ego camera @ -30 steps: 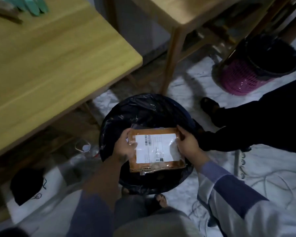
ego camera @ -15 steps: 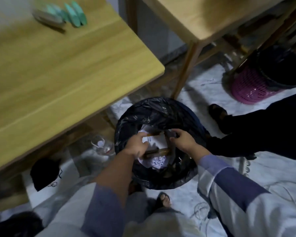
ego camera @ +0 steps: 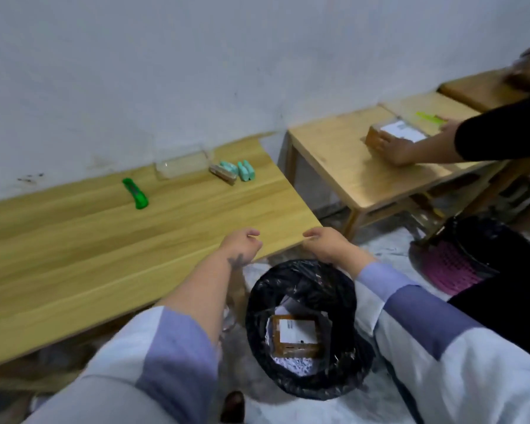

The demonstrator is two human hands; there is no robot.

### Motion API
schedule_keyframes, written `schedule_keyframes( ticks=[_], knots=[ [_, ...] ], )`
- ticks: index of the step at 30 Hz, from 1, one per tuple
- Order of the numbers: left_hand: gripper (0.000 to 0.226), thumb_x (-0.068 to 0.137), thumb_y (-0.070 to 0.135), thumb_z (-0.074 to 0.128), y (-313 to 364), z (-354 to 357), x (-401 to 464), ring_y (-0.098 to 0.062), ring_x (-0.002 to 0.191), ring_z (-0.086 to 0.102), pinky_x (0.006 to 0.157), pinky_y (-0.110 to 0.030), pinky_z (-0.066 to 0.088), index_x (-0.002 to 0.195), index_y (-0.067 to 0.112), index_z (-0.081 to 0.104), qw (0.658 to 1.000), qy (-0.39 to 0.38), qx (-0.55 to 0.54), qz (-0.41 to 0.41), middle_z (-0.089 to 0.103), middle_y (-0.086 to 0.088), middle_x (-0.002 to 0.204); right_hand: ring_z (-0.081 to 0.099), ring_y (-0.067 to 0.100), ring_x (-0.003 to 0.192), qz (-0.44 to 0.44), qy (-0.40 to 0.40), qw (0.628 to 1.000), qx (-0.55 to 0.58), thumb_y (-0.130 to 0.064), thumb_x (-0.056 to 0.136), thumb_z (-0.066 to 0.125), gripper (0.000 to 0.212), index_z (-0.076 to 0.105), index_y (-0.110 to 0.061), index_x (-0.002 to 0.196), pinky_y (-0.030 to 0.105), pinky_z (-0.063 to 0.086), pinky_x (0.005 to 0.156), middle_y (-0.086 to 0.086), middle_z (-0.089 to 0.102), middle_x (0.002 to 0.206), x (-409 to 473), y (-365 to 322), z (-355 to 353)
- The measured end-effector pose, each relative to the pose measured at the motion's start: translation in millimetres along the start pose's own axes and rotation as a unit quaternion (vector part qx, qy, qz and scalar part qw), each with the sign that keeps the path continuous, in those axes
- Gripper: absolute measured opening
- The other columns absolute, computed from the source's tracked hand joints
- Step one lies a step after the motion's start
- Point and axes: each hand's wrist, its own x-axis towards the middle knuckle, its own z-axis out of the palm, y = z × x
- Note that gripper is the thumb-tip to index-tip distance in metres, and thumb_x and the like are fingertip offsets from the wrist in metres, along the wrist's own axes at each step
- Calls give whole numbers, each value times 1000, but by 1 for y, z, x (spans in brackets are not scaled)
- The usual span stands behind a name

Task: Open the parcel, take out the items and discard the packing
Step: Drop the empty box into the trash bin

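The brown parcel packing with its white label (ego camera: 297,333) lies at the bottom of the black-lined bin (ego camera: 257,304) on the floor, on top of white paper. My left hand (ego camera: 242,244) and my right hand (ego camera: 326,243) hover above the bin, at the near corner of the wooden table (ego camera: 104,255). Both hold nothing, with fingers loosely curled and apart. On the table near the wall lie small teal items (ego camera: 242,170) next to a clear plastic box (ego camera: 182,164), and a green utility knife (ego camera: 136,193).
Another person's hand (ego camera: 392,148) holds a labelled parcel (ego camera: 398,133) on a second low table (ego camera: 349,166) to the right. A pink basket with a black liner (ego camera: 450,264) stands on the floor on the right. A white wall runs behind the tables.
My hands let go of the parcel packing, which dropped into the black bin. Both hands rose up to the table corner, and my view lifted toward the wall.
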Motion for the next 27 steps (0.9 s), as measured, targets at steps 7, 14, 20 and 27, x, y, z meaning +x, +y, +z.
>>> schedule_keyframes(
  ticks=[7, 14, 20, 27],
  knots=[
    [39, 92, 20, 57, -14, -102, 25, -23, 125, 50, 98, -24, 37, 131, 15, 55, 995, 100, 11, 20, 52, -8, 139, 58, 24, 101, -51, 42, 998, -5, -29, 91, 56, 42, 52, -21, 131, 28, 42, 81, 10, 58, 125, 23, -99, 2],
    [43, 90, 23, 60, -45, -191, 88, -27, 129, 46, 102, -28, 35, 132, 15, 52, 986, 155, 50, 42, 48, -10, 141, 52, 25, 122, -72, 101, 992, -15, -40, 82, 66, 55, 50, -27, 133, 34, 42, 98, 8, 50, 139, 80, -174, 22],
    [65, 87, 34, 66, -79, -230, 148, -30, 132, 41, 107, -36, 34, 142, 16, 38, 982, 188, 31, 10, 34, -12, 149, 42, 32, 129, -30, 118, 991, -59, -48, 78, 67, 67, 43, -31, 138, 42, 36, 109, 10, 37, 144, 143, -196, 48],
    [77, 84, 48, 65, -104, -234, 212, -27, 144, 22, 116, -40, 24, 148, 23, 31, 976, 218, -2, 2, 19, -8, 158, 22, 37, 138, 30, 140, 987, -77, -53, 75, 67, 81, 30, -31, 143, 49, 33, 109, 11, 18, 154, 215, -196, 67]
  ],
)
